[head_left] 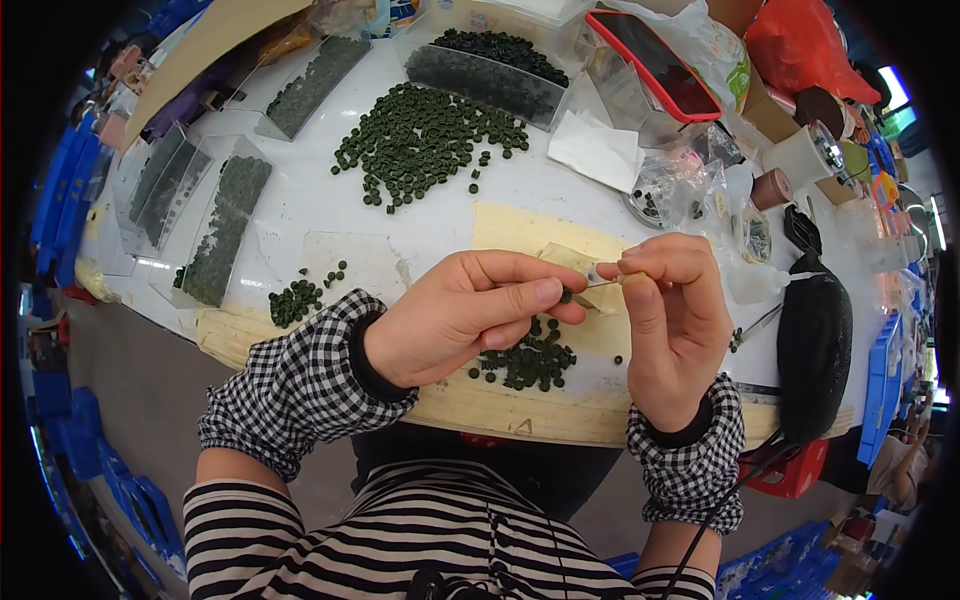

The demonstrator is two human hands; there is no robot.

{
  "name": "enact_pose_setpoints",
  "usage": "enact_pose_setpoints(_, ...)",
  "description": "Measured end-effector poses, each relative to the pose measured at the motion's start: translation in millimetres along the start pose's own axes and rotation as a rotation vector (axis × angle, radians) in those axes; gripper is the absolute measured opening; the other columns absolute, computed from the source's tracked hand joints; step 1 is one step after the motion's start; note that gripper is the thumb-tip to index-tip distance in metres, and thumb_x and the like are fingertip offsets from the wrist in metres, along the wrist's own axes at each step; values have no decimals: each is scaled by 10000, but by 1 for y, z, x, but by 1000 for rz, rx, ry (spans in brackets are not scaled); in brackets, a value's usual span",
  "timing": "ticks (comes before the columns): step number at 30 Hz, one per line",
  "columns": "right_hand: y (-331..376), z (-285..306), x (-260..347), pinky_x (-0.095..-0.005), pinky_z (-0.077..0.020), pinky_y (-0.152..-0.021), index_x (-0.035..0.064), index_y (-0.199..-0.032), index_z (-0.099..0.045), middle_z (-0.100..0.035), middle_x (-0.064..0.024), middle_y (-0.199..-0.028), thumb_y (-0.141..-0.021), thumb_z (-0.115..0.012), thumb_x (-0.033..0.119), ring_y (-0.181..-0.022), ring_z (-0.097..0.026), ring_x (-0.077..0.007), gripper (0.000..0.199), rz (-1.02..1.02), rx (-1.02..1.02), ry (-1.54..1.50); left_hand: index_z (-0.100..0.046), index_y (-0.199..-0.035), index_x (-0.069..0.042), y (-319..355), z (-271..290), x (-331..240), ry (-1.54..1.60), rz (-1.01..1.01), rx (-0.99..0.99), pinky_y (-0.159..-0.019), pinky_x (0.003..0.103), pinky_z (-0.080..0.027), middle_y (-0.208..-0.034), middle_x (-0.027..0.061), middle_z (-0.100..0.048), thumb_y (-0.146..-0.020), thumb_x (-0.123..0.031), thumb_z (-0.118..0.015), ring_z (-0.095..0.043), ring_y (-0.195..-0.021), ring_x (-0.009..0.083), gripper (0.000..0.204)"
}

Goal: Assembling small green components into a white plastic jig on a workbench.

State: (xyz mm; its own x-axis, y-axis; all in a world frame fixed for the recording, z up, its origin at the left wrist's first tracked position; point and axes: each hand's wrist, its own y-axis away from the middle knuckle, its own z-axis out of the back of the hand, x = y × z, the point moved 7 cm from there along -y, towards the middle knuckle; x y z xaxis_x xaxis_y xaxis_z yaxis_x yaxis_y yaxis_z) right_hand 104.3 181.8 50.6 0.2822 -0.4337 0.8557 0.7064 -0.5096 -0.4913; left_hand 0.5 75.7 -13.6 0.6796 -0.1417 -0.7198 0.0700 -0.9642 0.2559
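My left hand [470, 310] is closed in a pinch, with a small dark green round piece [567, 296] showing at its fingertips. Opposite it, my right hand [680, 320] pinches a tiny pale part [598, 276], whose exact kind is too small to tell. The fingertips of both hands almost meet over a cream-coloured sheet [505, 222]. Below them, near the table's front edge, lies a loose heap of green round pieces [535, 365]. A smaller heap of the same pieces [292, 302] sits left of my left wrist.
A large spread of green pieces [415, 140] covers the table's middle. Clear bins of pieces [235, 225] stand left; another bin [485, 85] is behind. A red-cased phone [655, 65] leans at the back right, beside folded white tissue [597, 150]. A black mesh pouch [812, 350] hangs over the right edge.
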Motion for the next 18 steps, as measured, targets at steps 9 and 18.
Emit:
enact_pose_setpoints(9, -15, 10, 17, -310, -456, -718, 13, -850, -612, -588, -99, -865, -778, -687, -19, -831, -560, -244, 108, 216, -62, 587, -565, -1213, -16, 0, 2, -4, 9, -36, -33, -532, 136, -354, -997, 102, -672, -991, -130, -496, -363, -548, 17, 259)
enact_pose_setpoints(18, -13, -3, 11, -336, -445, -729, 25, -890, -632, -590, -95, -906, -743, -703, -6, -835, -545, -266, 166, 208, 82, 692, -596, -1131, -28, 1, 10, -15, -109, -182, -132, -523, 140, -341, -960, 90, -671, -968, -123, -547, -367, -543, 18, 194)
